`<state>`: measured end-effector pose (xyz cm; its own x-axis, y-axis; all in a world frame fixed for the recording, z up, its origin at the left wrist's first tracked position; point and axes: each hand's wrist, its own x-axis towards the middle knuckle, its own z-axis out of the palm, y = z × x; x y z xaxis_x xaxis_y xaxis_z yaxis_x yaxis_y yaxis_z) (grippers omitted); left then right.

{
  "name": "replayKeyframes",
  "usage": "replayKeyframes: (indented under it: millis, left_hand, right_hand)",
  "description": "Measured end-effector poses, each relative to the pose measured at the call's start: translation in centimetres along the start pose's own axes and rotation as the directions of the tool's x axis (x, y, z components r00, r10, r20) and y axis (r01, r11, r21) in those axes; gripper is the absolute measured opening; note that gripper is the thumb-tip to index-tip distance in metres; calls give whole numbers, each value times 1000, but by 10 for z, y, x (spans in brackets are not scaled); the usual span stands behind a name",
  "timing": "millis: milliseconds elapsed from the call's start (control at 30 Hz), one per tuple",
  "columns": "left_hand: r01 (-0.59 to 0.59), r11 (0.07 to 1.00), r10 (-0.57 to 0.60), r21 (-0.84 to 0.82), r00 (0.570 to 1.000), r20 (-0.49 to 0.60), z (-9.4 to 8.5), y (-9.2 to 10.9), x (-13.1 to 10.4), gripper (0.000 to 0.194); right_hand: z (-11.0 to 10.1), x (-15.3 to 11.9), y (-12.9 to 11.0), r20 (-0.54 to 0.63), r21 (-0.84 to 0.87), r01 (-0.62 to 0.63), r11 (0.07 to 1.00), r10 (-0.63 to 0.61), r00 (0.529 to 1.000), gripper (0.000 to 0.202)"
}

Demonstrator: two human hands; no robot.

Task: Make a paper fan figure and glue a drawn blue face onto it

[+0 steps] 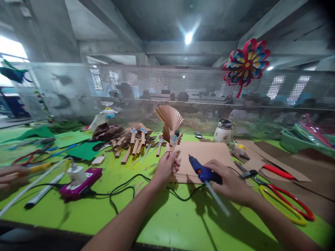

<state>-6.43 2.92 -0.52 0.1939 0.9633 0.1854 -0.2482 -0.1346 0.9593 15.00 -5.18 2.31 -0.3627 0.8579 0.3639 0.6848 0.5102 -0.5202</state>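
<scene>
My left hand [167, 165] is closed around the lower part of a brown paper craft [171, 120], held upright with a pleated fan at its top and a small blue-printed round piece on its front. In my right hand [227, 179] is a blue hot glue gun [204, 170], its nozzle pointing up and left toward the craft but apart from it. A clear glue stick [217, 198] sticks out of the gun's back. Behind both hands lies a stack of brown paper sheets [204, 153]. Several similar paper pieces with rolled stems [137, 141] lie to the left.
Red and yellow handled scissors [285, 202] lie at right, near a red-handled tool [278, 171]. A purple power strip [81, 184] and black cable [125, 183] are at left. A co-worker's hand [12, 177] shows at the left edge. A jar [223, 132] stands behind.
</scene>
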Motion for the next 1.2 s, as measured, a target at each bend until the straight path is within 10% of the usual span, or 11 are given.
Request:
replayKeyframes:
  millis: [67,267,533,867,1200]
  left_hand:
    - [-3,1000,3,19,1000,-5,0,-3,2,42]
    - [-39,992,43,118,999,-31,2,-14,6,43]
    - [-81,942,86,324,996,-1,4,-19,1,30]
    - [-82,877,96,473,995,-6,8,-26,-5,22]
    - [-119,846,135,520,991,8,10,-24,-7,20]
  right_hand:
    - [-16,4,-8,-32,108,-37,994,41,999,13]
    - [-16,10,-13,25,326,-259,909,266,964,46]
    - [12,0,7,-110,321,-157,934,201,973,43]
    - [37,6,5,-362,110,279,954,-223,905,17]
    - [41,4,5,-343,93,298,950,-251,905,27]
